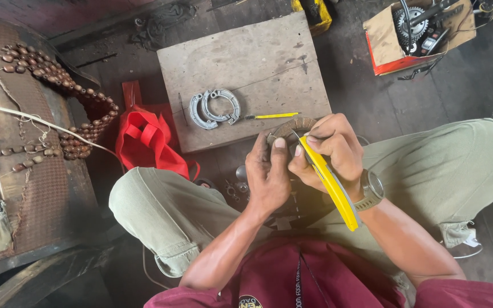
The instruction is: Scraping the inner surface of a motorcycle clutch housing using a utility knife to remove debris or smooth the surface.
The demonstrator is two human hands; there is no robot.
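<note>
Head view, looking down over my knees: my left hand (267,174) is closed around the near end of a curved brake shoe (292,128), thumb pressed flat on its top face and the other fingers curled beneath, where I cannot see them; the shoe sits just off the near edge of the wooden board (246,63), above my lap, its ribbed brown lining facing up. My right hand (329,151) pinches a yellow-handled tool (329,182) between thumb and bunched fingertips, the metal tip touching the shoe's lining beside my left thumb, the long yellow handle running back along my wrist past the wristwatch (372,189). On the board lie a pair of bare metal brake shoes (214,108), nested into a ring, and just beside them to the right a small yellow-handled screwdriver (273,116), lying flat. A red cloth bag (146,142) lies crumpled on the floor to the left of the board, touching my left knee (144,199). Further left, a beaded seat cover (58,114) of brown wooden beads drapes over a dark surface. At the upper right, well apart from both hands, an open cardboard box (386,43) holds a sprocket and other metal parts
</note>
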